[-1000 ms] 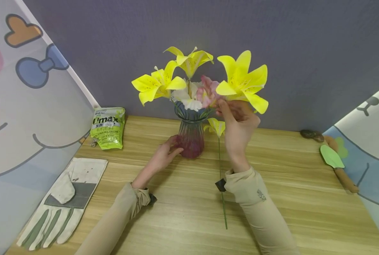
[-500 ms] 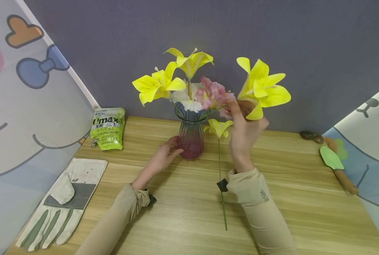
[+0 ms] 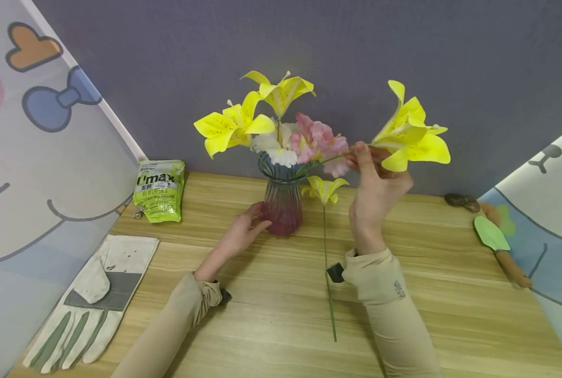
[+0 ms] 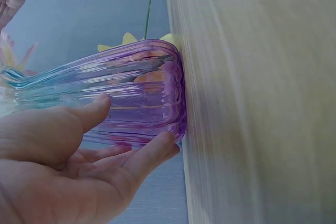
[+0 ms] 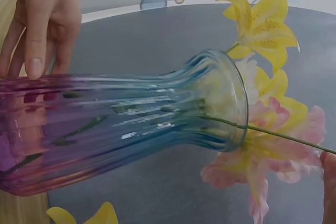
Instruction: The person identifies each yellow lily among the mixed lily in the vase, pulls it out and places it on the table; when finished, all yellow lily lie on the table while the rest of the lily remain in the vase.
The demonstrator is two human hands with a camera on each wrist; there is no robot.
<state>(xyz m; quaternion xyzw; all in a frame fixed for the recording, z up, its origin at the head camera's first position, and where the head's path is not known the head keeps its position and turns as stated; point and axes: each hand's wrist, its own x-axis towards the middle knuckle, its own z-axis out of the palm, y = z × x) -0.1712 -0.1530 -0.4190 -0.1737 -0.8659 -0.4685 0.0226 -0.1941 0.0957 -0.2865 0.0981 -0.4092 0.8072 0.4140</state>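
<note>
In the head view a ribbed glass vase (image 3: 283,207), blue at its rim and purple-pink at its base, stands upright on the table. My left hand (image 3: 242,233) holds its lower part between thumb and fingers, also visible on the vase (image 4: 136,85) in the left wrist view. My right hand (image 3: 377,197) pinches the stem of a yellow lily (image 3: 413,136) just below its bloom. That green stem (image 5: 286,138) runs into the vase's mouth. Two other yellow lilies (image 3: 285,94), white blossoms (image 3: 281,149) and pink blossoms (image 3: 318,139) stand in the vase.
Another yellow lily (image 3: 325,189) lies on the wooden table (image 3: 271,320) between the vase and right arm. At left are a green-and-white bag (image 3: 159,191) and a work glove (image 3: 94,299). A small green trowel (image 3: 491,233) lies far right. A grey wall (image 3: 191,58) rises behind.
My right hand has moved rightward with the lily, drawing its bloom away from the pink blossoms and baring more of the stem. The left hand has stayed at the vase.
</note>
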